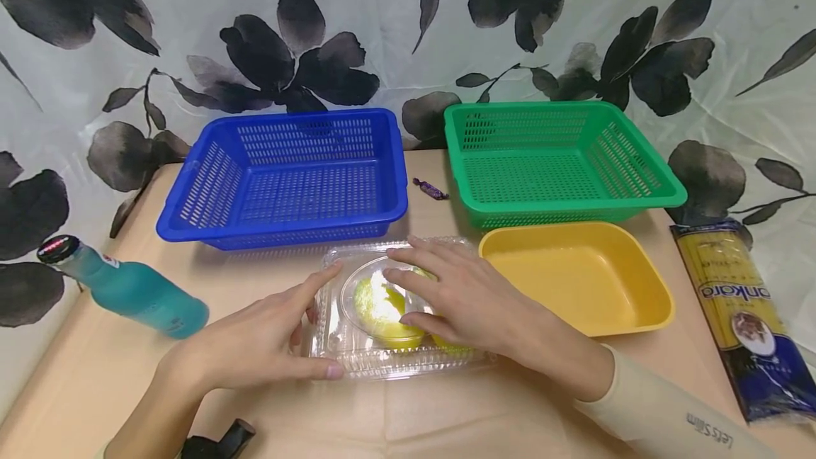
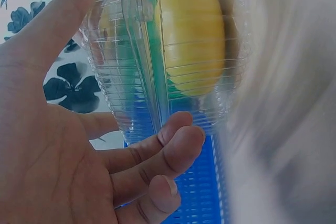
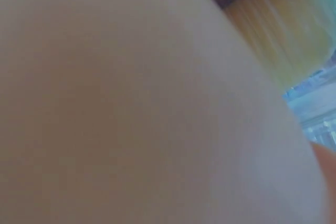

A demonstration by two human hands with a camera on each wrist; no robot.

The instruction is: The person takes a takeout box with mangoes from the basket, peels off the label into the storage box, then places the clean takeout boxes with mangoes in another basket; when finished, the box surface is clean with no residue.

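A clear plastic clamshell container (image 1: 334,310) lies on the table with its lid down. Through the lid shows a rounded yellow-green fruit (image 1: 376,303); another yellow piece is partly covered by the right hand. My left hand (image 1: 248,338) holds the container's left end, thumb at the near edge and index finger at the far left corner. In the left wrist view, its other fingers curl against the ribbed side near the seam. My right hand (image 1: 459,289) rests on the lid's right part, fingers stretched out. Blurred skin (image 3: 131,103) fills most of the right wrist view.
Behind stand a blue basket (image 1: 306,229) and a green basket (image 1: 574,207), with a wrapped candy (image 1: 431,189) between them. A yellow tray (image 1: 574,275) is to the right, near a pasta-like packet (image 1: 746,317). At left lies a turquoise bottle (image 1: 146,296).
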